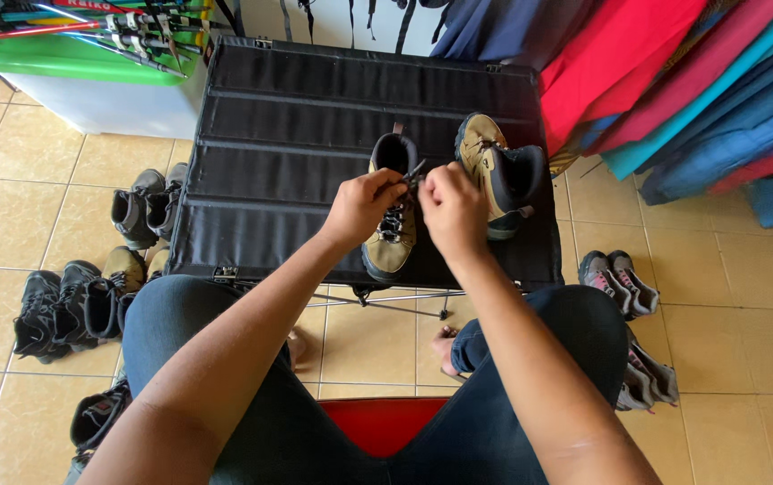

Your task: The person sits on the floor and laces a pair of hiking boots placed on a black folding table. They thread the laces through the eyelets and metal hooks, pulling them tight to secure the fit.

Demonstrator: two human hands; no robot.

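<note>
From the head view, the left hand point(361, 205) and right hand point(452, 208) each pinch the laces point(413, 172) of a tan boot point(393, 224) standing on the black bench point(315, 135), a second tan boot point(501, 171) tipped just beside it, six shoes point(90, 269) on the floor at left.

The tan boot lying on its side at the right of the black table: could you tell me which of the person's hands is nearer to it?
Right. The right hand is just left of the tipped boot; the left hand is farther left, beyond the upright boot.
</note>
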